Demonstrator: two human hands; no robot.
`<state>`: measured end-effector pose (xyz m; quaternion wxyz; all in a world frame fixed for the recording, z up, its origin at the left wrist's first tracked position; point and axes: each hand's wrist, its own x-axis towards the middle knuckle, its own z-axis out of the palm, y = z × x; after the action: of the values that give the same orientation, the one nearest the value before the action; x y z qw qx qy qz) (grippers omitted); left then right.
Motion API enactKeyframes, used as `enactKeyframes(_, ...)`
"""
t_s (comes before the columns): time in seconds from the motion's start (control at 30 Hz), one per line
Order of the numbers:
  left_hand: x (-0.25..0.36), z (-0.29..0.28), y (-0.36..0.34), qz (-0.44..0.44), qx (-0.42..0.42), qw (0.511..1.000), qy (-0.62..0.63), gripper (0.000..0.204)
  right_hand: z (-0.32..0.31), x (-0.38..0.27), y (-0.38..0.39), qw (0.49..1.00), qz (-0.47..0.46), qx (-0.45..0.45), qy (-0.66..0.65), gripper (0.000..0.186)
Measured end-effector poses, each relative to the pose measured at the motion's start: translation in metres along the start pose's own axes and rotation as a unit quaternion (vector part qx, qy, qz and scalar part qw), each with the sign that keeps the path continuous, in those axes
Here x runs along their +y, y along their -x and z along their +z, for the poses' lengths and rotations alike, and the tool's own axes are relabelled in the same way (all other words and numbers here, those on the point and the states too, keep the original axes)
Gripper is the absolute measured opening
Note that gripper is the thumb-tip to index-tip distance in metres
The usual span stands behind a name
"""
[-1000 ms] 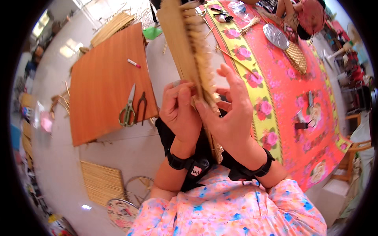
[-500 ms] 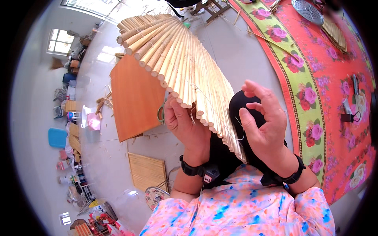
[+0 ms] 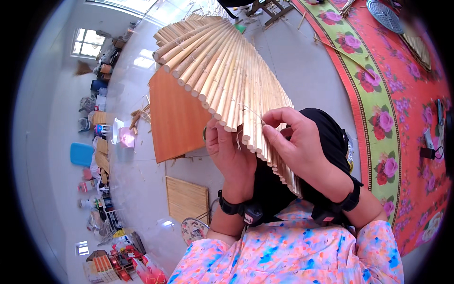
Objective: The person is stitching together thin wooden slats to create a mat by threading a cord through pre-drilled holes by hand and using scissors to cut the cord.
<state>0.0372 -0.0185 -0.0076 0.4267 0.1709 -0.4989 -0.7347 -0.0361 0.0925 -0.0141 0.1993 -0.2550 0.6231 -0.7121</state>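
A long, twisted mat of pale round sticks bound with thin thread rises diagonally from my lap over my dark-clad legs. My left hand grips its near edge from below, with the fingertips partly hidden by the stick ends. My right hand lies over the right part of the mat, thumb and forefinger pinched at a fine thread that runs across the sticks. A loose loop of thread hangs among the stick ends between both hands.
An orange board lies behind my left hand. A light slatted panel lies lower left. A red floral ground cloth spreads along the right, with small tools and a round tray. Assorted goods line the left wall.
The mat has turned from nearly edge-on to showing its broad face. My right hand has moved in from the right, from spread fingers to a pinch at the thread. The view has shifted.
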Motion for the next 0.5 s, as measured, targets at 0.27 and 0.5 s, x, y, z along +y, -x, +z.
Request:
enactKeyframes(0.27,0.012,-0.012,0.007,0.018,-0.038,0.999,-0.011,0.024,-0.026,0.004,-0.004,0.973,0.082,-0.090,-0.196,0.011)
enactKeyframes(0.5,0.041,-0.022,0.017,0.147,0.068,0.960,-0.230,0.028,-0.076,-0.021,0.012,0.968,0.149,-0.153,-0.134,0.011)
